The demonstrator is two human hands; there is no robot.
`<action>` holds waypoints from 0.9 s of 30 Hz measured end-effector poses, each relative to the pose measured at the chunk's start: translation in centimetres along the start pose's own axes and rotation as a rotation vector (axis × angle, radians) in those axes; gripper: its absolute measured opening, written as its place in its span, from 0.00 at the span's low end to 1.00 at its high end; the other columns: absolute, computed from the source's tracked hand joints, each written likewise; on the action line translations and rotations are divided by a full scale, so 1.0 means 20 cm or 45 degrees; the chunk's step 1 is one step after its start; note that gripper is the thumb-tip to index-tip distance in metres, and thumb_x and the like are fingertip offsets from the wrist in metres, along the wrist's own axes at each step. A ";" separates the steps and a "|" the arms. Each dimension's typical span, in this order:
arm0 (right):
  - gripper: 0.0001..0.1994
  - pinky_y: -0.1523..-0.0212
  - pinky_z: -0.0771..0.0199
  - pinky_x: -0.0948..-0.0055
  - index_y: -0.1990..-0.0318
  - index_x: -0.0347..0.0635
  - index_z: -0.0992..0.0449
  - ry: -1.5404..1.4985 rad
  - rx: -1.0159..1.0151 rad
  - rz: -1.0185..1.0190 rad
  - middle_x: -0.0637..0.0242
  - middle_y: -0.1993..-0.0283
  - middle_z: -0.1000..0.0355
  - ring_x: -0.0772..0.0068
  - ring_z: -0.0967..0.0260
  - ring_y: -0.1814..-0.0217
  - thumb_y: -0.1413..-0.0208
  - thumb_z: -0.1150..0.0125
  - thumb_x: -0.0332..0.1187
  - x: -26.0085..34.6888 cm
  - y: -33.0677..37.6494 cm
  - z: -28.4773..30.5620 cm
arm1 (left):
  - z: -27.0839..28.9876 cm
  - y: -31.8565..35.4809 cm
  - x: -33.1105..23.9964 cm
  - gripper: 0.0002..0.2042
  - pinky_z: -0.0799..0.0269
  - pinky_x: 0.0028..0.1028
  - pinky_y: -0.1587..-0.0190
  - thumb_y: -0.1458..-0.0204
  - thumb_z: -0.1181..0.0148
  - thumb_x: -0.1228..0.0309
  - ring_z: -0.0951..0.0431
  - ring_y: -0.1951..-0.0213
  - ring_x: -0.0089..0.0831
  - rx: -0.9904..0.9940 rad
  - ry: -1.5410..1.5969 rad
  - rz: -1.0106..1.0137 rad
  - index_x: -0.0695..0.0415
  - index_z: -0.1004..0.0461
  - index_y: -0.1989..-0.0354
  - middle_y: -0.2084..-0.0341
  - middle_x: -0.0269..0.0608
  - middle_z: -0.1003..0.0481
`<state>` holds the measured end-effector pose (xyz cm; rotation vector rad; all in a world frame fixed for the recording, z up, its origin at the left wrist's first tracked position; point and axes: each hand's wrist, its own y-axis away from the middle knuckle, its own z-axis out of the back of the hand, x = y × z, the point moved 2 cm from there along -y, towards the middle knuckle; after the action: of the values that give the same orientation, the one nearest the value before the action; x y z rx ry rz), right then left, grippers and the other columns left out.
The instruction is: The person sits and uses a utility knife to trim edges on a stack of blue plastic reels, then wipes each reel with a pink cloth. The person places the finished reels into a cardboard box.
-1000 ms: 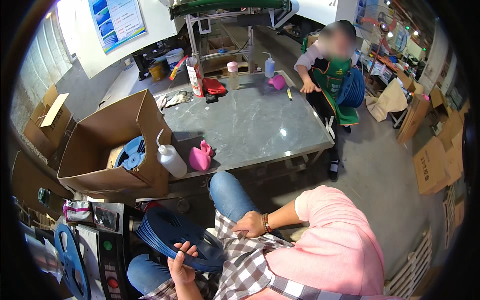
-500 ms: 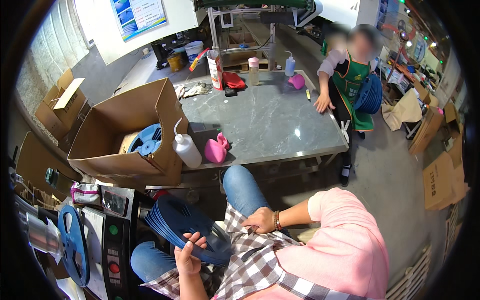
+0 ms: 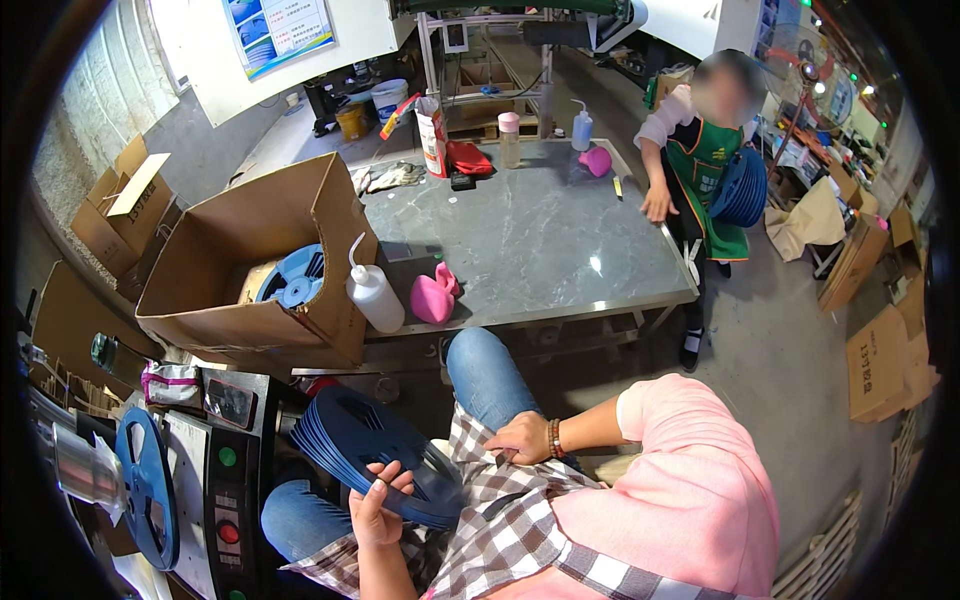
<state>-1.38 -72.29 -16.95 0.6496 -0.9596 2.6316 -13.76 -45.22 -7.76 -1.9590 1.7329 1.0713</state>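
Stack of blue reels [image 3: 375,455] held on lap, gripped at lower edge by curled fingers of left hand [image 3: 375,510]. Right hand [image 3: 520,438] rested on thigh, fingers loosely closed, nothing held. Holding stage judged; steadier two-handed support needed. Open cardboard box [image 3: 250,265] near, on table [image 3: 560,250].

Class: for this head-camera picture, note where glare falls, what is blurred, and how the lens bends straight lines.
Head view: a bright glare spot sits on the grey table; the co-worker has a blurred face; table edges and walls bow toward the dark circular rim; the blue reels by the left hand stay sharp.
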 end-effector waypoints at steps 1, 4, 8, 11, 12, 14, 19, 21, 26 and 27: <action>0.11 0.77 0.28 0.67 0.62 0.44 0.22 0.000 -0.008 0.000 0.65 0.74 0.25 0.62 0.27 0.76 0.56 0.38 0.29 0.00 0.01 -0.01 | 0.00 0.00 0.00 0.14 0.20 0.39 0.57 0.48 0.41 0.77 0.19 0.59 0.46 -0.003 -0.004 0.001 0.63 0.31 0.52 0.57 0.56 0.23; 0.10 0.77 0.28 0.68 0.62 0.44 0.22 0.002 -0.013 -0.004 0.65 0.75 0.26 0.62 0.27 0.77 0.56 0.38 0.29 -0.01 0.02 -0.02 | 0.00 0.00 0.00 0.14 0.20 0.39 0.57 0.48 0.41 0.77 0.19 0.59 0.46 0.000 -0.011 0.001 0.63 0.31 0.52 0.57 0.56 0.23; 0.10 0.77 0.28 0.68 0.63 0.44 0.22 -0.006 0.008 -0.010 0.65 0.75 0.26 0.62 0.27 0.77 0.55 0.38 0.29 -0.01 0.01 -0.01 | 0.00 0.00 0.00 0.14 0.20 0.39 0.57 0.47 0.41 0.76 0.19 0.59 0.46 0.005 -0.021 -0.002 0.62 0.31 0.52 0.57 0.54 0.23; 0.10 0.77 0.28 0.68 0.63 0.44 0.22 -0.009 -0.008 -0.004 0.65 0.75 0.26 0.62 0.27 0.77 0.56 0.38 0.29 0.00 0.00 -0.01 | 0.00 0.00 0.00 0.14 0.21 0.40 0.56 0.47 0.42 0.75 0.19 0.58 0.45 0.021 -0.052 -0.003 0.62 0.30 0.51 0.57 0.52 0.23; 0.10 0.77 0.28 0.68 0.63 0.44 0.22 -0.009 -0.014 0.000 0.65 0.75 0.26 0.62 0.27 0.77 0.56 0.38 0.29 0.00 0.00 -0.01 | 0.00 0.00 0.00 0.14 0.21 0.40 0.56 0.47 0.42 0.75 0.19 0.58 0.45 0.022 -0.052 0.000 0.62 0.30 0.51 0.57 0.52 0.23; 0.10 0.77 0.28 0.68 0.63 0.44 0.22 0.000 -0.003 -0.011 0.65 0.75 0.26 0.62 0.27 0.77 0.56 0.38 0.29 0.00 0.00 0.00 | 0.01 0.00 0.00 0.14 0.21 0.40 0.56 0.47 0.42 0.75 0.19 0.58 0.45 0.027 -0.046 0.006 0.62 0.30 0.51 0.57 0.53 0.23; 0.11 0.77 0.27 0.67 0.63 0.44 0.22 -0.001 -0.031 0.004 0.65 0.75 0.26 0.62 0.27 0.77 0.57 0.39 0.28 0.01 -0.01 0.00 | 0.00 0.00 0.00 0.14 0.21 0.40 0.56 0.46 0.43 0.75 0.19 0.58 0.45 0.036 -0.033 0.001 0.62 0.31 0.51 0.57 0.53 0.23; 0.11 0.78 0.28 0.67 0.63 0.45 0.22 0.002 -0.020 0.007 0.65 0.75 0.26 0.62 0.27 0.77 0.57 0.39 0.28 0.00 0.00 -0.01 | 0.01 0.00 0.00 0.15 0.21 0.40 0.57 0.47 0.42 0.76 0.19 0.58 0.47 0.022 -0.011 0.008 0.62 0.31 0.51 0.56 0.55 0.24; 0.10 0.78 0.28 0.67 0.63 0.45 0.22 0.008 0.000 -0.013 0.65 0.75 0.26 0.62 0.27 0.77 0.57 0.39 0.29 0.01 0.00 0.00 | 0.02 -0.01 0.00 0.15 0.21 0.40 0.56 0.48 0.41 0.76 0.20 0.58 0.47 0.013 -0.003 0.023 0.62 0.32 0.51 0.56 0.56 0.24; 0.10 0.78 0.28 0.67 0.63 0.45 0.22 0.016 0.003 -0.014 0.65 0.75 0.26 0.62 0.27 0.77 0.56 0.38 0.29 0.01 0.00 0.00 | 0.02 -0.01 0.00 0.15 0.21 0.40 0.57 0.48 0.41 0.76 0.20 0.59 0.47 0.012 0.001 0.024 0.62 0.32 0.51 0.56 0.56 0.24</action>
<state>-1.46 -72.28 -16.88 0.6366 -0.9470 2.6249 -13.76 -44.97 -8.03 -1.9418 1.7567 1.0671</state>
